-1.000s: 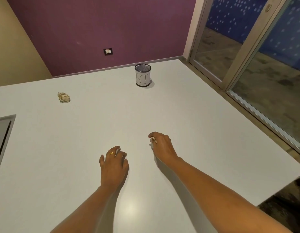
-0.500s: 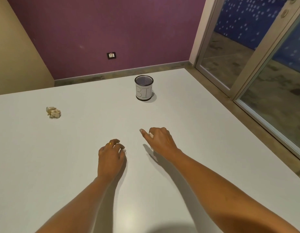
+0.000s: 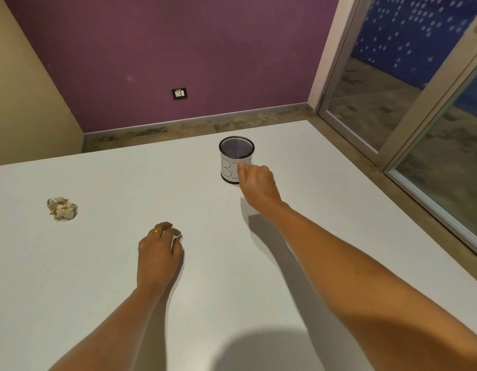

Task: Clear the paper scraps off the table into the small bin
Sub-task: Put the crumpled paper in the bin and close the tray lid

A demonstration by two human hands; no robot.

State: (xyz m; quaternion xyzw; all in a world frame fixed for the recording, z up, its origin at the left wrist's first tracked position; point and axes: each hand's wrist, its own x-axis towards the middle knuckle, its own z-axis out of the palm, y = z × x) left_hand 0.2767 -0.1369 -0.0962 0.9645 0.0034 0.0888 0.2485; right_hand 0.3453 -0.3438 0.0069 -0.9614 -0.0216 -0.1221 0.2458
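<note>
A crumpled paper scrap (image 3: 62,208) lies at the white bench's (image 3: 98,263) left. The mesh bin (image 3: 236,159) stands far centre; the right hand (image 3: 256,183), fingers curled, overlaps its front, contents untellable. The left hand (image 3: 158,257) rests curled, palm-down.

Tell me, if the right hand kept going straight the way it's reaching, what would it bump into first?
Most likely the small bin. The right hand is stretched toward it, fingertips overlapping its labelled side just below the rim. From this one view, depth is unclear, so I can't tell whether they already touch.
</note>
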